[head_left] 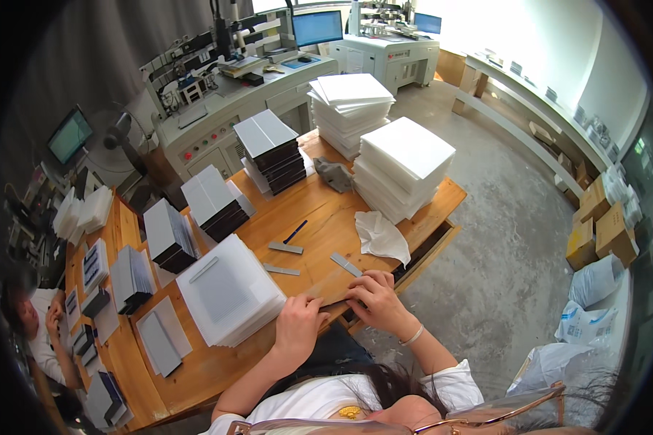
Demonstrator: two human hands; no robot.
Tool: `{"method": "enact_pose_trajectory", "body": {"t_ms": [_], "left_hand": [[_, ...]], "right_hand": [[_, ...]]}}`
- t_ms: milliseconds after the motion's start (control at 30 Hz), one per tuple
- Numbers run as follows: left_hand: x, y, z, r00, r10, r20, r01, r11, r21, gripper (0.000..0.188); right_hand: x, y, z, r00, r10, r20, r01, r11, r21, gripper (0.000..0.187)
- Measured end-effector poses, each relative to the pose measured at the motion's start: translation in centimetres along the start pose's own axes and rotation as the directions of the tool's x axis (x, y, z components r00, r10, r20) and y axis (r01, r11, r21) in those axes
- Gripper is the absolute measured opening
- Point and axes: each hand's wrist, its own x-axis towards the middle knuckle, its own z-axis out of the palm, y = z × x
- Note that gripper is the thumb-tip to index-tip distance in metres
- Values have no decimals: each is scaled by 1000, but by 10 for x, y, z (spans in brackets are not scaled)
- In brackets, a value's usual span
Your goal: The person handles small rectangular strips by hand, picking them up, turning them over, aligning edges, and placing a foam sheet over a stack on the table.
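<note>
At the table's near edge, my left hand and my right hand pinch the two ends of a thin dark strip. Its full shape is partly covered by my fingers. Just beyond my hands lie three flat grey strips: one by my right fingers, another further left, and a third behind that. A dark blue pen rests past them. Left of my left hand stands a stack of white sheets, with a narrow grey-green strip on top.
A crumpled white cloth lies near the right edge. Tall white stacks and a grey cloth stand behind. Dark-sided stacks line the left side. A co-worker sits far left; machines stand beyond, cardboard boxes right.
</note>
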Motion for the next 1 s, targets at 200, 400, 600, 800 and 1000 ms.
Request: {"method": "enact_pose_trajectory", "body": {"t_ms": [200,400,600,800,1000], "left_hand": [[-11,-7,9,992,32,118,-41,996,74,13],[3,-7,8,983,-124,134,163,926,-339,13],[7,-8,13,820,-350,452,565,375,-735,17],[10,-2,3,900,-329,287,437,684,-584,14],[6,2,12,982,-177,69,188,962,-198,10]], "right_hand": [[-5,-5,-5,999,-13,49,11,999,37,15],[-3,-7,-6,991,100,-88,-77,970,232,55],[5,-25,2,985,120,-123,-71,936,346,75],[4,-29,20,981,131,-144,-118,988,99,69],[-7,-40,40,962,230,-148,-226,973,41,62]]}}
